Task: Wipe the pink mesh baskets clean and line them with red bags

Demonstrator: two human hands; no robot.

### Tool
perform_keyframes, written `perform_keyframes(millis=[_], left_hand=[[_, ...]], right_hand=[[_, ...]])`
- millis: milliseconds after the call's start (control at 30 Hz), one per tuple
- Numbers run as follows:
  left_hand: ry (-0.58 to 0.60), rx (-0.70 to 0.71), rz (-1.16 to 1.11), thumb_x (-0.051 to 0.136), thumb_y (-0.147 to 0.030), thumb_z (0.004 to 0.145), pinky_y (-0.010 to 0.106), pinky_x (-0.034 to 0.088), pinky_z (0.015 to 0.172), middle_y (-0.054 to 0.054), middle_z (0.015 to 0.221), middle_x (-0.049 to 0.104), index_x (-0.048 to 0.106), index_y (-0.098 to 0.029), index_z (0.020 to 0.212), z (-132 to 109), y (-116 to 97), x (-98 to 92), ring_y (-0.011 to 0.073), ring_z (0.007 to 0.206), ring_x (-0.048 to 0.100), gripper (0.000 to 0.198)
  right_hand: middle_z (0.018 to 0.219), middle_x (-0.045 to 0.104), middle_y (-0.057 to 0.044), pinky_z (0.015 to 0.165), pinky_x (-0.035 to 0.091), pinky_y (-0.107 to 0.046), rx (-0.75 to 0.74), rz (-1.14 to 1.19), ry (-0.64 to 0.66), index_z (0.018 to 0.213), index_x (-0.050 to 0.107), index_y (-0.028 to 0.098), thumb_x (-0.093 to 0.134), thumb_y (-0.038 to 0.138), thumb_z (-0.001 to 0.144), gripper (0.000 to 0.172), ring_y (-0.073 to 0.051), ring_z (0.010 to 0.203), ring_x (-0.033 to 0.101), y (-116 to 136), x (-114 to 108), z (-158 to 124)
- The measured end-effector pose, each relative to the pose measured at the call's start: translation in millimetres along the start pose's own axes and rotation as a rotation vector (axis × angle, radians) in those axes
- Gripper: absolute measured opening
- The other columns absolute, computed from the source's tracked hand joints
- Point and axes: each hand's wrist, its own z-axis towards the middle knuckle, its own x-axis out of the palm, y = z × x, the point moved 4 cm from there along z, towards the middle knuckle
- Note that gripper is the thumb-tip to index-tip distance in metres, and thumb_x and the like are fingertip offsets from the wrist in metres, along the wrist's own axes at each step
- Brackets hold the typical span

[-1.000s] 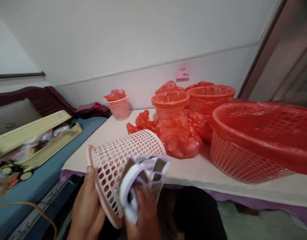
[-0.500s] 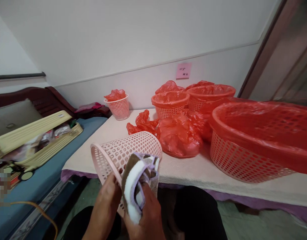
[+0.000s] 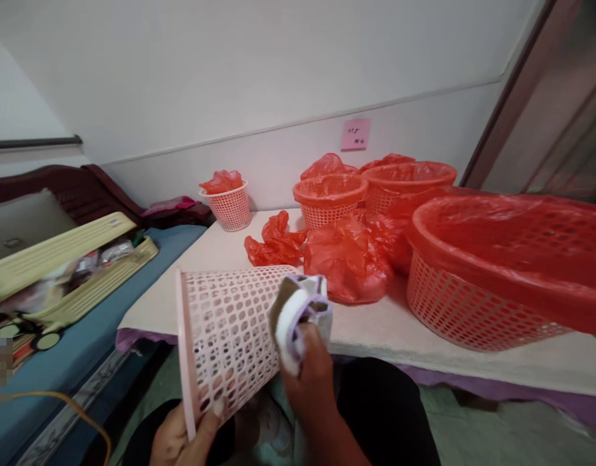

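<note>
In our left hand [image 3: 188,433] we grip the rim of a pale pink basket [image 3: 232,323], the thumb on its outer wall; the view's bottom edge cuts off our wrist. The pale pink basket is tipped on its side at the table's front edge, mouth to the left; we cannot tell whether it touches the table [image 3: 156,298]. Our right hand [image 3: 310,375] is closed around a bunched cloth [image 3: 298,317], which hides part of the base end; its folds cover some of our fingers. Near the table's back left corner stands a small basket [image 3: 231,210] with red plastic bulging from its top. Towards the back edge, a red bag [image 3: 349,262] partly hides a red-rimmed basket [image 3: 327,213]. At the right end, a wide basket [image 3: 482,310] lined with red runs out of view.
</note>
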Motion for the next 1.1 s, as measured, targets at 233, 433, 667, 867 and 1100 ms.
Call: perform_keyframes(millis=[233,433,667,867,1100], left_hand=[[-0.088,-0.170,-0.324,0.091,-0.034,0.053,0.023,0.061,0.067,-0.001,0.089,0.079,0.071,-0.024,0.108,6,-11,8.0,0.0231,0.086,0.074,0.058],[-0.158,-0.253,-0.409,0.083,-0.044,0.065,0.013,0.052,0.048,-0.001,0.069,0.075,0.075,-0.019,0.088,10,-41,33.5,0.0150,0.062,0.071,0.035],[-0.111,-0.226,-0.519,0.073,-0.037,0.077,0.029,0.060,0.082,0.002,0.099,0.078,0.070,-0.023,0.112,17,-43,28.3,0.0208,0.087,0.074,0.038],[-0.098,-0.282,-0.629,0.060,-0.031,0.082,0.040,0.058,0.090,0.007,0.086,0.077,0.070,-0.016,0.106,26,-54,42.2,0.0258,0.089,0.074,0.029],[0.041,-0.333,-0.668,0.049,-0.026,0.089,0.042,0.059,0.086,0.010,0.084,0.075,0.067,-0.011,0.098,31,-68,62.7,0.0253,0.086,0.074,0.025]], right_hand=[[0.097,0.068,-0.015,0.078,0.057,-0.045,0.246,-0.090,-0.069,0.117,0.058,0.011,0.056,0.021,0.081,0.037,-0.030,0.092,0.067,-24,-1,-8],[0.093,0.067,-0.009,0.066,0.056,-0.033,-0.054,0.040,0.085,0.112,0.064,0.023,0.055,0.016,0.081,0.032,-0.023,0.081,0.067,73,35,-50],[0.103,0.066,-0.016,0.077,0.059,-0.045,0.091,-0.142,-0.059,0.122,0.057,0.014,0.054,0.017,0.083,0.039,-0.030,0.098,0.066,-18,4,-21],[0.112,0.069,-0.014,0.083,0.059,-0.040,0.108,0.026,0.014,0.129,0.054,0.019,0.056,0.020,0.081,0.048,-0.029,0.102,0.068,19,27,-62],[0.100,0.071,-0.014,0.072,0.062,-0.042,0.054,-0.063,0.131,0.118,0.063,0.022,0.060,0.017,0.080,0.039,-0.031,0.092,0.071,69,35,-85]])
